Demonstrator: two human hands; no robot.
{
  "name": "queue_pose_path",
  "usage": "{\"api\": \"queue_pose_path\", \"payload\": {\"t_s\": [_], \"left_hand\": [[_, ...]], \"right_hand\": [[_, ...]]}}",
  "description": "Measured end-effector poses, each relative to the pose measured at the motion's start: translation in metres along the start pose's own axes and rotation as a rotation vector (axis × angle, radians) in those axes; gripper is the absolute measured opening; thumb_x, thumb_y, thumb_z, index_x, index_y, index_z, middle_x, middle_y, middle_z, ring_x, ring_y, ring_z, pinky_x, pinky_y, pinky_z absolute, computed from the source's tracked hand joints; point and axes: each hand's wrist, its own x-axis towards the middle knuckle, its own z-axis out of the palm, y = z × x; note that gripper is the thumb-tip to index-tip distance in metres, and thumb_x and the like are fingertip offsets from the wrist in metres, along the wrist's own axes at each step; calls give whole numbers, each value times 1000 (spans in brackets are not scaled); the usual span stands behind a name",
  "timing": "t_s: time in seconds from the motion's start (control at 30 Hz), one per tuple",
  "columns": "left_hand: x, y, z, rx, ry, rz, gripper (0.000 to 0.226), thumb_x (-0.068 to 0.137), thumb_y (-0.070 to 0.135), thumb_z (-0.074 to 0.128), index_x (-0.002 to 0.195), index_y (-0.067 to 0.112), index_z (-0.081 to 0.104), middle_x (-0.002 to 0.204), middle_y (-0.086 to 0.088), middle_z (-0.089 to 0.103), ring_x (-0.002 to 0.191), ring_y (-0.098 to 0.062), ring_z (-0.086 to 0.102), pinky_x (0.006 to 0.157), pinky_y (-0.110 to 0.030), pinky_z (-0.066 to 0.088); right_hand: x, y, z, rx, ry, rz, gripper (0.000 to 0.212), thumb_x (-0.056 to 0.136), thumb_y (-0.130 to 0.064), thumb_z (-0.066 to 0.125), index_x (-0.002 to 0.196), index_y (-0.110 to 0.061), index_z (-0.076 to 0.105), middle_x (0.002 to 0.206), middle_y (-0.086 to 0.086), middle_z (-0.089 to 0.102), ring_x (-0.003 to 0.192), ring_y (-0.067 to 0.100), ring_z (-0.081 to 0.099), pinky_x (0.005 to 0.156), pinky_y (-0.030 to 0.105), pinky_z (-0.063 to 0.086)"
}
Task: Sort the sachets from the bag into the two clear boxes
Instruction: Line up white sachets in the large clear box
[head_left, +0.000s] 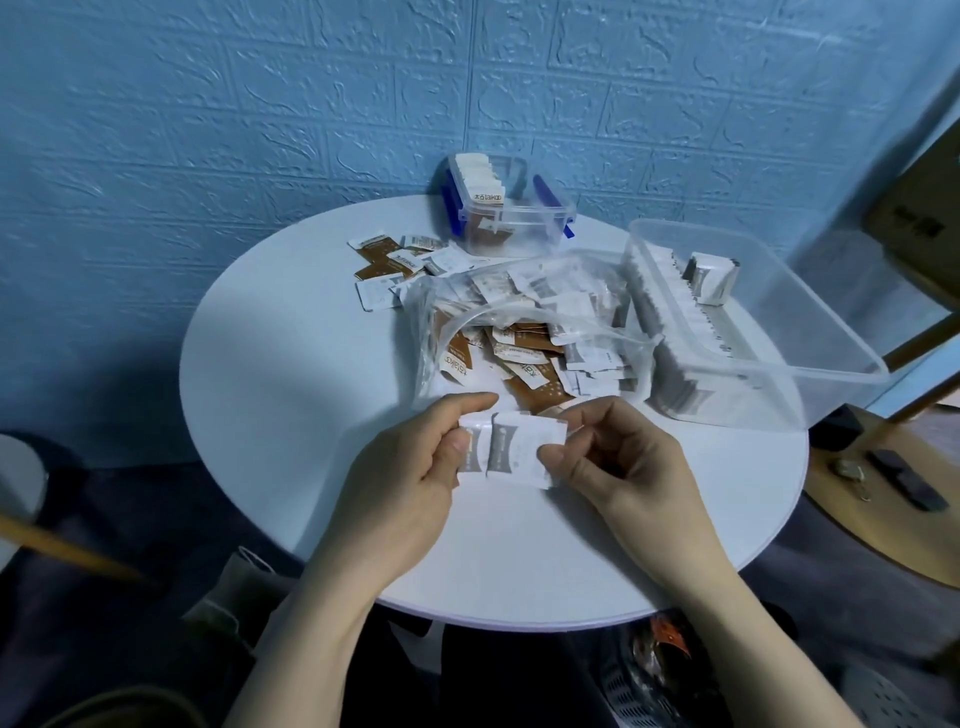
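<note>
Both hands, left (415, 467) and right (618, 457), pinch grey-and-white sachets (511, 447) above the tabletop (291, 364), apparently squaring them for the large clear box (810, 322) beside the open bag (524, 332).

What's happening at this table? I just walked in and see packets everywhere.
A person is sorting sachets. Both hands, left hand and right hand, pinch a few grey-and-white sachets over the round white table. A clear bag lies open in the middle, full of mixed brown and grey sachets. The large clear box on the right holds rows of grey ones; the small blue-clipped box at the back holds brown ones. Loose sachets lie beside it.
</note>
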Motion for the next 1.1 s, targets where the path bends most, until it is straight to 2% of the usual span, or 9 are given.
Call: {"api": "queue_pose_path", "payload": {"t_s": [0.1,0.17,0.3,0.43,0.57,0.7,0.87,0.97,1.1], "left_hand": [[1,0,2,-39,-8,17,25,92,38,48,105,56,58,72,34,57,68,0,53,73,-29,48],[1,2,4,-64,-13,27,26,89,37,65,103,57,59,67,31,56,61,3,51,64,-27,43],[0,3,6,40,94,97,37,83,25,74,109,49,62,68,29,51,62,3,47,61,-17,35],[3,11,4,334,270,280,25,81,30,65,106,29,67,71,22,35,70,-3,38,58,-10,31],[6,23,0,498,417,506,14,84,25,60,88,14,68,72,7,53,75,-18,44,61,-28,29],[32,21,-6,619,333,539,6,81,24,62,82,18,64,81,8,64,87,-19,50,72,-33,26],[50,-1,-7,611,219,391,13,83,31,49,83,22,57,97,9,66,99,-18,58,81,-34,27],[50,-5,-3,535,224,379,16,82,31,44,85,21,56,108,6,66,106,-13,51,82,-31,25],[48,-9,-1,470,223,384,11,82,28,48,85,21,56,117,5,65,113,-12,51,85,-31,26]], "right_hand": [[0,1,2,-61,-7,-6,26,83,-6,72,85,-31,62,68,21,61,66,35,55,69,42,45],[-1,1,3,-107,-2,-7,21,83,-7,73,85,-25,62,68,12,63,66,33,56,69,44,46],[0,-2,-1,-520,109,-266,7,86,-21,69,90,-20,63,86,-13,60,78,8,53,71,16,39],[19,-5,-12,-822,44,-373,29,93,-33,55,116,-17,62,114,-5,57,111,15,51,94,25,40],[35,-3,-18,-1063,-20,-289,50,96,-45,35,126,-11,58,120,3,59,111,27,52,94,34,41],[44,3,-17,-1233,79,-177,53,92,-42,30,113,-7,64,111,12,65,105,35,59,89,42,42],[50,5,-3,-1258,49,51,72,86,-57,12,134,-12,42,129,10,52,122,33,44,100,39,33],[49,7,6,-1234,-27,16,62,96,-52,25,145,-14,29,146,9,38,136,29,29,111,35,21],[29,1,16,-1046,-99,-131,73,88,-53,17,147,-13,33,150,8,38,140,24,28,114,32,20]]}}
